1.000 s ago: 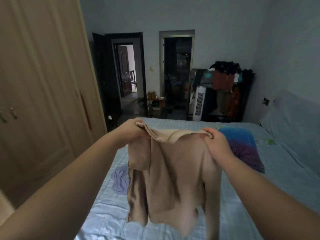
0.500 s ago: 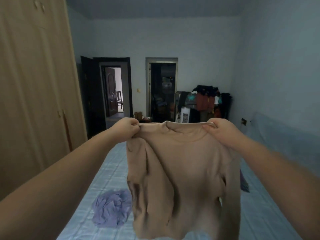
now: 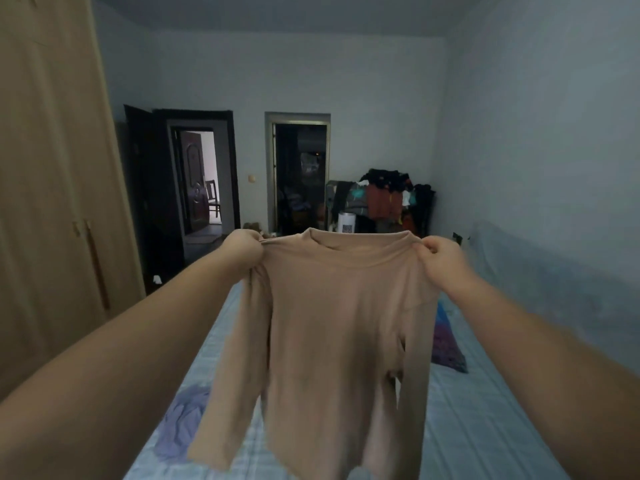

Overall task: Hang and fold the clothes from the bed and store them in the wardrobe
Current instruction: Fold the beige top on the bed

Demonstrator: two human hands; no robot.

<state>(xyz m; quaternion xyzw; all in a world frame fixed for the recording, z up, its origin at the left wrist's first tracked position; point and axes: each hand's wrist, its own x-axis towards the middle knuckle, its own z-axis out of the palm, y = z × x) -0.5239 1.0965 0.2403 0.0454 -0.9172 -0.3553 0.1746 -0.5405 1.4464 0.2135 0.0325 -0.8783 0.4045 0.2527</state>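
Up it comes: the beige top [image 3: 346, 323], bunched 1 second ago, now hangs spread above the bed [image 3: 485, 427], left hand [image 3: 244, 249] and right hand [image 3: 440, 256] fingers [image 3: 425, 247] pinched on its 2 shoulders. Ready for folding, probably; hem's out of view.

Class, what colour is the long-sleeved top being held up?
The top is plain beige, with no pattern; the head view shows it best.

We see a dim room with pale grey-blue walls [image 3: 346, 81]. A tan wardrobe [image 3: 52, 202] fills the left; a bed [image 3: 467, 410] in light checked sheets runs near to far. The far wall has two open doorways — the left doorway [image 3: 199, 181] lit beyond, the right doorway [image 3: 299, 174] dark. Far right stands a laden clothes rack [image 3: 384, 199], a white tower unit [image 3: 346, 222] beside it.
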